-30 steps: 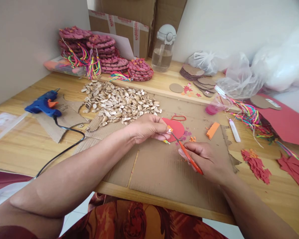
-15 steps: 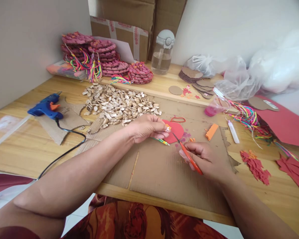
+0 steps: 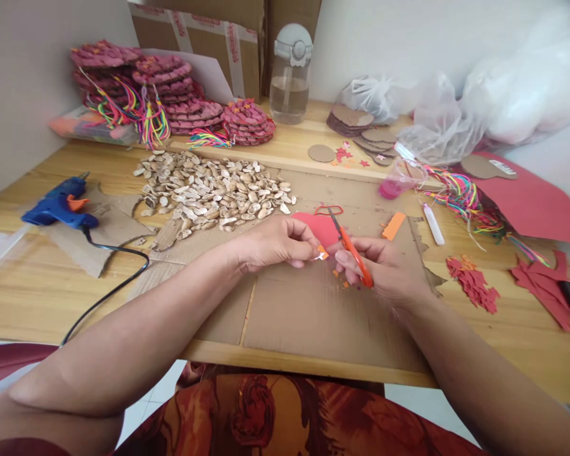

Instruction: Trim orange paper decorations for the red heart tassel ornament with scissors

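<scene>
Between the thumb and fingertips of my left hand (image 3: 280, 244) is a small piece of orange paper (image 3: 322, 252) with a white patch on it. My right hand (image 3: 377, 263) holds scissors (image 3: 354, 250) with orange handles, their dark blades pointing up and away, apart from the paper. The fingers of both hands are close together over a cardboard mat (image 3: 304, 316). A red paper shape (image 3: 319, 227) lies just behind them, partly hidden by my left hand. Beside it is a loop of red cord (image 3: 329, 209). Tiny orange scraps (image 3: 346, 284) lie under my right hand.
Peanut shells (image 3: 218, 190) are heaped at the back left, near a blue glue gun (image 3: 61, 202) with a cord. Stacked pink discs (image 3: 194, 114) and a water bottle (image 3: 291, 76) stand behind. An orange strip (image 3: 393, 225), a white tube (image 3: 433, 223) and red scraps (image 3: 475, 285) lie right.
The scissor blades have swung up and away from the orange paper. My hands have come closer together, with the left one lower over the red shape. The whole view has shifted slightly.
</scene>
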`<state>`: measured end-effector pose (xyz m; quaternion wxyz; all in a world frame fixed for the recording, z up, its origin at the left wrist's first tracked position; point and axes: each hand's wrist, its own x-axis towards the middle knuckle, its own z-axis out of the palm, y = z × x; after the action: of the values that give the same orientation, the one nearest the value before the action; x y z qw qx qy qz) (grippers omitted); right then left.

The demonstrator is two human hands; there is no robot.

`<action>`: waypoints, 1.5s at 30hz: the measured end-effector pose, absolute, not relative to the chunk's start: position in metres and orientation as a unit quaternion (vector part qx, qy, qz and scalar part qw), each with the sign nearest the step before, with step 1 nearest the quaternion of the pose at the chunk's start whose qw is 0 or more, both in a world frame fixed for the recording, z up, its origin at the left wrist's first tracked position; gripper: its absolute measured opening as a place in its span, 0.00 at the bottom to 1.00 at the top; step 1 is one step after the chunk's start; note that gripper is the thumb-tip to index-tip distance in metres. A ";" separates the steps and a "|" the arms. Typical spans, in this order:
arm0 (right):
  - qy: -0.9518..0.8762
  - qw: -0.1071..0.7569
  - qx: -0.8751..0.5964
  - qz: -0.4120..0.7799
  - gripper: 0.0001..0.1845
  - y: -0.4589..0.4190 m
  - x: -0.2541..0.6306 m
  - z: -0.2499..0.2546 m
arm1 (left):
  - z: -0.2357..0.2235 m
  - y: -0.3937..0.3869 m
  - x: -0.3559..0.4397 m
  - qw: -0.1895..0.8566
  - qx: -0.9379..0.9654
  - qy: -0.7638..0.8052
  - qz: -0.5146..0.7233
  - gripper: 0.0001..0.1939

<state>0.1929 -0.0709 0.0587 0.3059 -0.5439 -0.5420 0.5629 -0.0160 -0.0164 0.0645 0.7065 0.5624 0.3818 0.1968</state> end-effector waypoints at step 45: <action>-0.458 0.434 -0.536 0.560 0.14 -0.071 0.177 0.046 | 0.053 -0.043 0.011 0.680 0.477 0.430 0.354 0.10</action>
<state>0.1768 -0.0707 0.0461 0.4345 -0.5359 -0.4583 0.5604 0.0115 -0.0426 0.0531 0.6798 0.4769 0.4300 0.3543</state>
